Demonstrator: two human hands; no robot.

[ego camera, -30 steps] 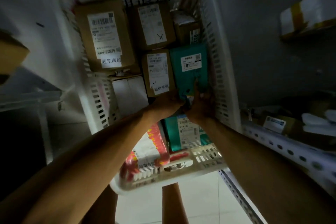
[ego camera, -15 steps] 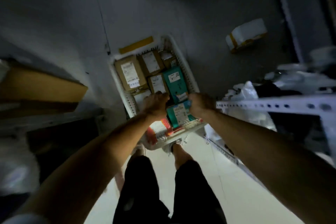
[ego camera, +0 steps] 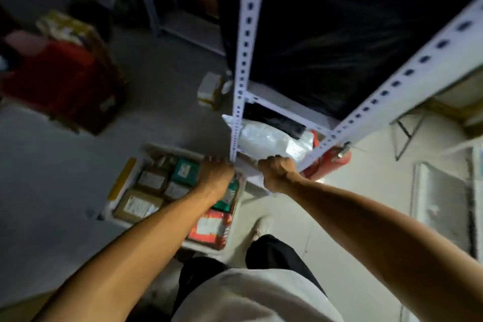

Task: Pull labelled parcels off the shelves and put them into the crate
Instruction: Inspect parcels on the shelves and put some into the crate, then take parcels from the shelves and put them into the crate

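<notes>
The right hand [ego camera: 277, 174], just right of the frame's centre, is curled into a fist on the near edge of a white plastic-wrapped parcel [ego camera: 271, 138]; the knuckles face the camera, so how the fingertips lie underneath cannot be told, but the grip reads as a closed hold on the wrapping. The left hand [ego camera: 215, 174] sits just beside it to the left, over the right end of the crate [ego camera: 149, 150], its fingers bent near the foot of the white shelf post [ego camera: 241, 60]; the blur hides whether it holds anything or merely reaches, so I cannot tell its state. The parcel lies on a low shelf, up and to the right of the right hand, its long axis running from left of centre toward the right, tucked between the upright post and the slanting perforated rail [ego camera: 392, 86]. A black bag [ego camera: 326, 42] fills the shelf above it. The crate stands on the grey floor left of centre and below the hands, already packed with brown and teal labelled boxes [ego camera: 185, 170] and a red-and-white packet [ego camera: 209, 227] at its near end. Judging from this, the pull must come toward the camera and then swing left and down; the right hand is plainly the nearer one to the parcel, the left nearer the crate. The post stands between the two, so the parcel could catch on it.
</notes>
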